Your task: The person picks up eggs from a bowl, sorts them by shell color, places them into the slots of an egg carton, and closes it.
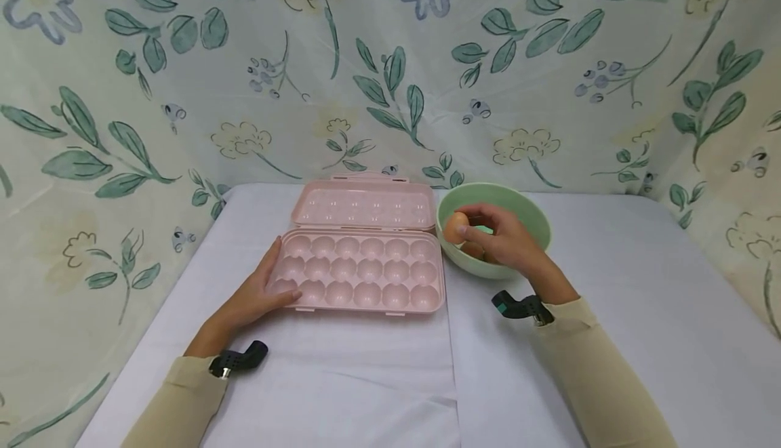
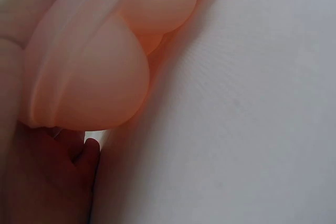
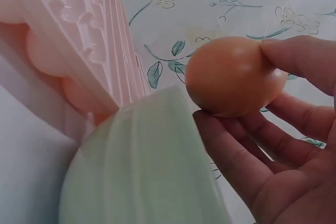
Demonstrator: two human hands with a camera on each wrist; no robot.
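We see the right hand (image 1: 509, 234) with its grip clasped round a brown egg (image 1: 455, 228), pinched between the thumb and the fingertips. That egg is held up over the left side of a pale green bowl (image 1: 482, 271), and in the right wrist view we find it just above the rim. Inside the bowl we make out more brown eggs (image 1: 472, 250), partly covered by the hand.

The left hand (image 1: 251, 297) has its grip on the pink egg tray (image 1: 356, 282) at the front left corner: the thumb reaches over the front edge cups and the fingers lie along the left side. We see the tray flat, with three rows of round cups facing up and its lid (image 1: 366, 205) folded back behind. The bowl stands just beside the tray, to its right.

Both rest on a desk (image 1: 366, 380) covered in white, and behind it we see a flower-patterned cloth (image 1: 305, 109). Each wrist carries a black device (image 1: 521, 304) at the end of a beige sleeve (image 1: 601, 373).
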